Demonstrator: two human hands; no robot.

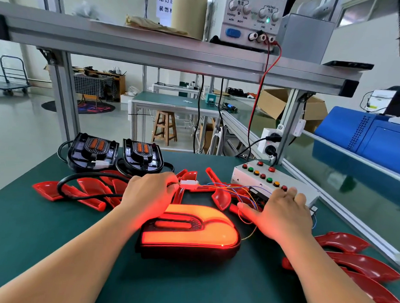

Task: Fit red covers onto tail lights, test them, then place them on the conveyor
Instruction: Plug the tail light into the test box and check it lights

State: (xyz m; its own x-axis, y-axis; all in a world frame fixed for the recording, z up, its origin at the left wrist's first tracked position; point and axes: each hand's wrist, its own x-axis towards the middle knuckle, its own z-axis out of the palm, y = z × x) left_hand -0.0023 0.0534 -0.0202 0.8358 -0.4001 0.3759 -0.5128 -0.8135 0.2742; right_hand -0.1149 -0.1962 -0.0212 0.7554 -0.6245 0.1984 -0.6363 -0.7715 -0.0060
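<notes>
glowing red-covered tail light (191, 235) on green mat (55, 237), left hand (149, 192) pinching white plastic wire connector (189, 182); right hand (283, 214) spread flat, resting on white push-button test box (286, 178)

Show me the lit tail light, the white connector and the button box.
lit tail light (191, 236): head view, on its glowing red cover.
white connector (189, 182): head view, on its white plastic body.
button box (283, 178): head view, on the bare top face behind the buttons.
</notes>
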